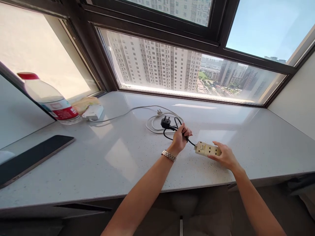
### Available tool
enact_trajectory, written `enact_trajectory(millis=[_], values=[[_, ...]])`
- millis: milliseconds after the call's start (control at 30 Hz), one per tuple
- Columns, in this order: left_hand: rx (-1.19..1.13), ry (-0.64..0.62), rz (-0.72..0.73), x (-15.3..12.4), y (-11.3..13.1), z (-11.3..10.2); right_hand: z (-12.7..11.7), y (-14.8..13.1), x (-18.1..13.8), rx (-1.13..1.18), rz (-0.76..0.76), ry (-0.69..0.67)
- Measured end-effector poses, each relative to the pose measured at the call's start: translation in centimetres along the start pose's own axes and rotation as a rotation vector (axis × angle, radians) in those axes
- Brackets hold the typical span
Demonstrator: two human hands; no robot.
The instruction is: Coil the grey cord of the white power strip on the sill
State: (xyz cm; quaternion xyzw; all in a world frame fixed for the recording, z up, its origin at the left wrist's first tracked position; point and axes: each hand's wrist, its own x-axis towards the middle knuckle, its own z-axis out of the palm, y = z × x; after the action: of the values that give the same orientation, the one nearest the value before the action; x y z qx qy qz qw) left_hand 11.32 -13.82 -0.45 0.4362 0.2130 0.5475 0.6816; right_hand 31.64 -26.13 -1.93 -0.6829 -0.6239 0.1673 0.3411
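Note:
My left hand point(180, 137), with a metal watch point(168, 155) at the wrist, is closed round the black cable point(172, 128) of a cream power strip point(207, 149). The cable's black plug point(165, 123) lies just beyond my fist. My right hand point(225, 157) rests on the near side of the power strip, fingers curled against it, holding it on the grey speckled window ledge point(128, 157). A coiled white cable point(154, 123) with a small plug lies just behind the black one.
A plastic bottle point(49, 98) with a red cap and label stands at the far left, next to a white charger block point(93, 112) and a yellowish wrapper point(85, 103). A dark tablet point(31, 157) lies at the left edge. Windows rise behind the ledge; a wall stands on the right.

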Motion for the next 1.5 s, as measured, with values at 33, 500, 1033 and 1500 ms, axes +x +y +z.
enact_trajectory(millis=[33, 500, 1033, 1500], values=[[-0.123, 0.008, -0.041, 0.0, 0.5, -0.3, -0.5, 0.7, 0.3, -0.018, 0.031, -0.046], [-0.35, -0.373, -0.306, -0.9, 0.1, -1.2, 1.5, 2.2, 7.4, 1.117, 0.272, -0.014], [-0.215, -0.59, -0.481, -2.6, -0.7, -0.3, 5.4, -3.1, 6.7, 1.524, 0.163, -0.425], [0.039, -0.414, -0.481, -1.9, -0.2, -0.1, 5.5, -2.4, 6.9, 1.217, 0.31, -0.146]])
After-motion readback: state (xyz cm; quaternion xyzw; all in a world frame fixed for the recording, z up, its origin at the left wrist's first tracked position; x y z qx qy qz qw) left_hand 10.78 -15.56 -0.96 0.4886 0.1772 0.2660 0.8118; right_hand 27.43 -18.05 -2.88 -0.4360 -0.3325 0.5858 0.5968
